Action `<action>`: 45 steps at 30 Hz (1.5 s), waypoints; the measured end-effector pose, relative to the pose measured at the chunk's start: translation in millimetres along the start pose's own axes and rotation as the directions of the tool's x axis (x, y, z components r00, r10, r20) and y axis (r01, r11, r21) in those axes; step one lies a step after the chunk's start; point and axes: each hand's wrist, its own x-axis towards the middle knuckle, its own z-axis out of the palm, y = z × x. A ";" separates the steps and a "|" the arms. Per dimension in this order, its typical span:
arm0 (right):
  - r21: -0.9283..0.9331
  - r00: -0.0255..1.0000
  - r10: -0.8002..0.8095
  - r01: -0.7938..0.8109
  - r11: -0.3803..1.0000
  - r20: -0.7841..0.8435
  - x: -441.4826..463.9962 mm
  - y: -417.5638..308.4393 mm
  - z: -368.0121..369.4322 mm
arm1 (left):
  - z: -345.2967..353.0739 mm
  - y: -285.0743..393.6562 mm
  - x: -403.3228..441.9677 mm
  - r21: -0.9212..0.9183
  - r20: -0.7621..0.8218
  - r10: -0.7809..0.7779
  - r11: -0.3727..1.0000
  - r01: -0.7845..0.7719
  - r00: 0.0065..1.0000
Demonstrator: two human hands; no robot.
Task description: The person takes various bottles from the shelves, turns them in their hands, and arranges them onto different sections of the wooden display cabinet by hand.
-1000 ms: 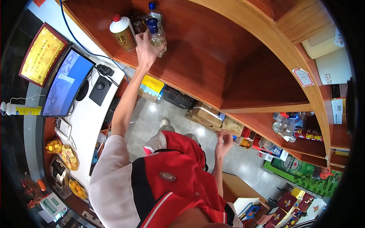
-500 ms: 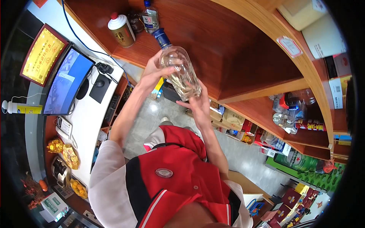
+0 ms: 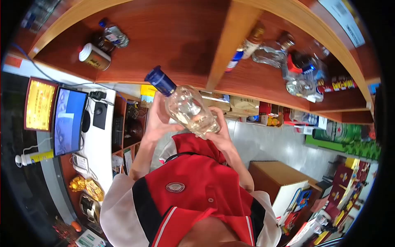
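Note:
A clear glass bottle [image 3: 190, 109] with a dark blue cap [image 3: 160, 80] is held tilted in front of my chest, its cap toward the upper left. Around its neck end curls my left hand [image 3: 158, 121], thumb along the near side and some fingers hidden behind the glass. My right hand [image 3: 220, 131] grips the base end. Past the cap, on the wooden shelf [image 3: 177, 49], stand a white-and-brown bottle [image 3: 94, 57] and a small clear bottle with a blue cap [image 3: 115, 35].
A wooden divider [image 3: 232, 37] splits the shelf; several bottles, one clear and lying down [image 3: 269, 55], fill the right compartment. To the left is a white desk [image 3: 101, 136] with a monitor [image 3: 70, 121]. A cardboard box [image 3: 275, 173] stands to my right.
The bottle has come down and closer to my body, both hands still on it. My view has turned rightward, showing more of the right shelf compartment.

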 end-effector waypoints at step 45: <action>-0.827 0.468 -0.717 -0.056 0.559 -0.516 46.6 -136.9 -287.2 | 314.9 -276.0 257.3 0.788 0.322 0.366 0.407 -0.461 0.873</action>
